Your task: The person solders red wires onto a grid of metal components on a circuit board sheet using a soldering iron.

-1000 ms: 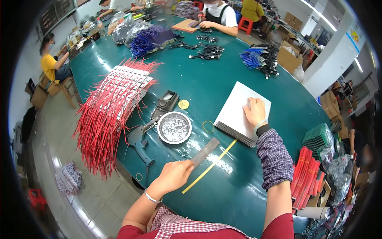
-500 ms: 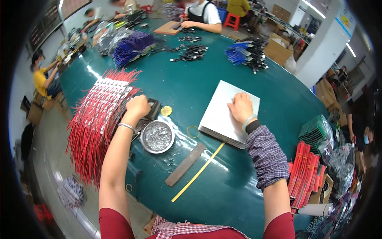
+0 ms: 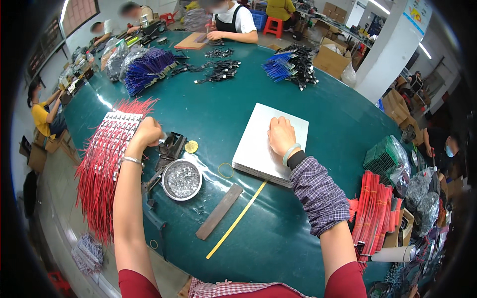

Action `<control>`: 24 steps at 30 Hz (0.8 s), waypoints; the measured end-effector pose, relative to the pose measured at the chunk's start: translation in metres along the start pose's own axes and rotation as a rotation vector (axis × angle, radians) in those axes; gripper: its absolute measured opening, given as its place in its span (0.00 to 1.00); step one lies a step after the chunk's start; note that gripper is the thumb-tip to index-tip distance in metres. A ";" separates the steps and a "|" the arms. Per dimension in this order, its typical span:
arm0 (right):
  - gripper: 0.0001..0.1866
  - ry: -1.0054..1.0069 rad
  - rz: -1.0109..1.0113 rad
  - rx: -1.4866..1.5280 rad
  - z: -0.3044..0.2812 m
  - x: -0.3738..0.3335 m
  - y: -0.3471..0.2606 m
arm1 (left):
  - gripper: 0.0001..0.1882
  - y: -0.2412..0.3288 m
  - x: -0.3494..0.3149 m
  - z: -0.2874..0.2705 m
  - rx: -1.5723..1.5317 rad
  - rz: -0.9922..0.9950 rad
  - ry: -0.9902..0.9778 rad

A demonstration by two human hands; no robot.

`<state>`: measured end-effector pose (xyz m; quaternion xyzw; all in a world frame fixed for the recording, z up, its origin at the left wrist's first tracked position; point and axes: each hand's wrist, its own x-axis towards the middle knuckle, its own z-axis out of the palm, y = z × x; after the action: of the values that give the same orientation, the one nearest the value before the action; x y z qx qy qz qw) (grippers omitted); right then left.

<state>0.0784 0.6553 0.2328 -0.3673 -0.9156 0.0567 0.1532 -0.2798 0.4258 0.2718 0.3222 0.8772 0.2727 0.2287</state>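
Note:
My left hand is closed, thumb side toward the black metal hand tool, at the right edge of a flat row of pale connectors on red wires. A small pale bit shows by its fingertips, too small to name. My right hand rests with curled fingers on a stack of silvery-white flat sheets; anything beneath those fingers is hidden. Between the hands, a round metal bowl holds many small shiny pieces, and a yellow disc lies beside the tool.
A dark flat bar, a yellow strip and a rubber band lie on the green table. Red wire bundles and a green crate stand at the right. Blue-black cable piles lie farther off, near a co-worker.
The whole view has shifted a little. My left hand has moved left, away from the tool and bowl, toward the connector row. My right hand stays on the stack, its fingers drawn closer together.

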 end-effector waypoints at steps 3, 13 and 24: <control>0.15 0.005 0.047 -0.012 0.004 0.001 0.017 | 0.13 0.044 -0.042 0.026 -0.154 0.102 0.118; 0.18 0.109 0.125 -0.077 -0.006 -0.021 0.023 | 0.11 0.089 -0.031 0.202 -0.421 0.192 -0.044; 0.20 -0.003 0.213 0.144 -0.016 -0.036 0.037 | 0.13 0.124 -0.074 0.222 -0.354 0.215 0.129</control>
<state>0.1322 0.6571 0.2318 -0.4502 -0.8654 0.1386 0.1708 -0.0461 0.5280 0.2006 0.3506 0.7889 0.4656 0.1947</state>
